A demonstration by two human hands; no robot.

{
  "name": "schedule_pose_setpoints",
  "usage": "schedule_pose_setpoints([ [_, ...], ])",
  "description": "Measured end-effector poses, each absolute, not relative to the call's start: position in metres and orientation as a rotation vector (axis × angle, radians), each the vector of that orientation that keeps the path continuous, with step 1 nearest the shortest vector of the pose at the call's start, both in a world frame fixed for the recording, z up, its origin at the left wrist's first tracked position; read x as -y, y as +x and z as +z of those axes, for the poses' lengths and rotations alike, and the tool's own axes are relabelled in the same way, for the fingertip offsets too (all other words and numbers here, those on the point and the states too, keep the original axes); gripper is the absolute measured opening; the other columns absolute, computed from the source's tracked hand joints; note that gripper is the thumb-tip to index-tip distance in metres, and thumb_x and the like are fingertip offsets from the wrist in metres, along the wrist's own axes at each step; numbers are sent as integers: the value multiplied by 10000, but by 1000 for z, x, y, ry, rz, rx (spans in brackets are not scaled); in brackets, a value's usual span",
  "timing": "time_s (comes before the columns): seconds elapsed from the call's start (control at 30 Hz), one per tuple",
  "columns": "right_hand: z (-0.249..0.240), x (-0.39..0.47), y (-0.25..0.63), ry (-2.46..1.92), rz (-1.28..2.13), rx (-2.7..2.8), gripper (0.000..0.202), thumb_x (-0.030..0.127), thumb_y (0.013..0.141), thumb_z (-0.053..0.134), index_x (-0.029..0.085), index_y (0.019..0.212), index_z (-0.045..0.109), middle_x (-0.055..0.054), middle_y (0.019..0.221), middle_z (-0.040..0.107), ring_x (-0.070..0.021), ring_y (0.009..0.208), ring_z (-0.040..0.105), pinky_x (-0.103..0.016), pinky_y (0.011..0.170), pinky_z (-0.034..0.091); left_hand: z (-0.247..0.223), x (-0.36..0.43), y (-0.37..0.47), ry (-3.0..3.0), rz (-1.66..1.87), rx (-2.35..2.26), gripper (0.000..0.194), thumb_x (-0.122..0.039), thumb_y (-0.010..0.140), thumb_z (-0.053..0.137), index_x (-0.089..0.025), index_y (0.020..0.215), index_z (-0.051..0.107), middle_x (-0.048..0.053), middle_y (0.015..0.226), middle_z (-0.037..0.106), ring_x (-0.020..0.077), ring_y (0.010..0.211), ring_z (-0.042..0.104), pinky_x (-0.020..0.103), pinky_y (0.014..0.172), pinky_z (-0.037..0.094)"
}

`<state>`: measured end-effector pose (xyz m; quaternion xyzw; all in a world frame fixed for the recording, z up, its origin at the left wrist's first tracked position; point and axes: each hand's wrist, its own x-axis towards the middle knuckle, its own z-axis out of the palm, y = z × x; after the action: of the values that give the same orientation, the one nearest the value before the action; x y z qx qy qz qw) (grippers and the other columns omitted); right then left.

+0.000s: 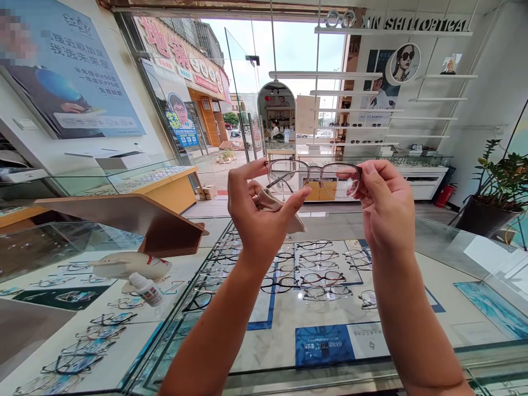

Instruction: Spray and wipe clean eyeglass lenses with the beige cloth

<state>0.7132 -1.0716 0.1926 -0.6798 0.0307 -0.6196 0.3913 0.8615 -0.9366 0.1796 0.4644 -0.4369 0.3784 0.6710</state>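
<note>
A pair of thin-framed eyeglasses [314, 172] is raised above the glass display counter, lenses facing me. My right hand [385, 192] pinches the frame's right end between thumb and fingers. On the other side, my left hand [264, 212] has its index fingertip against the frame's left corner, while its thumb stretches out below the lens. A beige cloth [272, 202] is tucked in the curled fingers of that hand and hangs down behind the thumb. One temple arm of the eyeglasses shows through the left lens; the other is mostly hidden.
Rows of eyeglasses [319, 267] lie inside the glass counter [280, 352] under my arms. A white bottle [145, 289] stands at left beside a pale animal-shaped object [130, 265]. Behind them is a brown wooden stand [165, 225]. A mirror [277, 118] stands ahead.
</note>
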Motion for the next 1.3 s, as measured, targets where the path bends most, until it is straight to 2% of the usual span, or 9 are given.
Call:
schedule_pose_setpoints([
  [0.33,197,1065,712,-1688,-1541,-87,383,644,1044,643,263,1006,638,-48,940,792,-179,735,671,-365,737,580,181,934,859,1083,741,973,591,-601,796,981,-331,1208,655,39,1168,705,267,1082,717,447,839,589],
  [0.57,196,1063,713,-1597,-1533,-84,311,561,1024,715,259,977,659,-36,932,799,-163,711,641,-337,705,550,179,935,859,1084,743,973,705,-665,773,968,-331,1286,619,70,1258,666,324,1226,684,454,867,589],
  [0.7,196,1063,713,-1561,-1499,-62,288,539,1028,732,261,971,687,-24,927,798,-157,731,643,-321,707,540,176,937,860,1034,774,993,797,-655,745,991,-311,1336,580,81,1287,669,320,1241,707,383,780,583],
  [0.9,196,1060,714,-1512,-1472,-41,250,500,1026,752,263,966,699,-33,989,816,-189,898,734,-349,824,589,175,941,860,910,737,1019,764,-545,755,1026,-299,1317,572,65,1189,736,266,1110,769,317,699,577],
  [1.13,195,1061,714,-1592,-1478,-25,244,478,1079,671,266,960,663,-39,978,817,-213,982,771,-389,886,600,174,943,854,874,573,973,784,-532,736,1042,-292,1303,556,58,1179,765,226,1021,782,294,697,576],
  [1.3,194,1062,711,-1655,-1509,5,263,516,1099,607,274,1013,665,-46,1029,809,-217,978,771,-413,891,619,181,939,851,815,200,884,756,-512,702,1061,-282,1248,591,25,1142,757,152,884,755,246,682,570],
])
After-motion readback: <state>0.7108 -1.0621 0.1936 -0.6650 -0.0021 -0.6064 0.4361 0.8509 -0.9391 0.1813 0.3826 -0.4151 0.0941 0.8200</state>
